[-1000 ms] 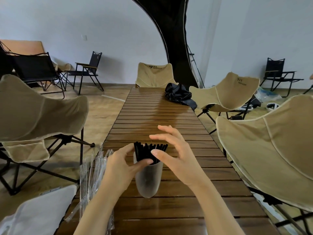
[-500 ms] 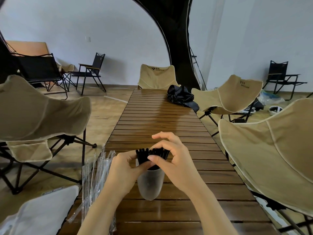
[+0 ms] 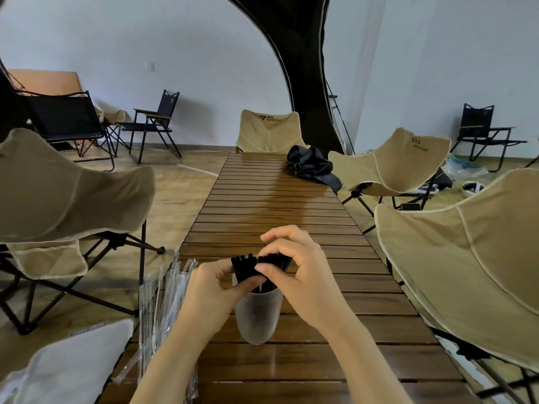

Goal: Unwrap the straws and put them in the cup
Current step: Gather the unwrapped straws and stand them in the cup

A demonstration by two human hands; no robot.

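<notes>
At the table's (image 3: 277, 199) near end, the right hand (image 3: 303, 275), spread a second ago, now pinches the straws (image 3: 245, 266) in the cup (image 3: 256, 316); the left hand (image 3: 213, 290) grips them too, likely tidying.

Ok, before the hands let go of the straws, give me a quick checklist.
1. Cup upright on the table: ok.
2. Black straws standing in the cup: ok.
3. Left hand gripping the bundle: ok.
4. Right hand pinching the straw tops: ok.
5. Clear wrappers at the table's left edge all empty: cannot tell.
</notes>
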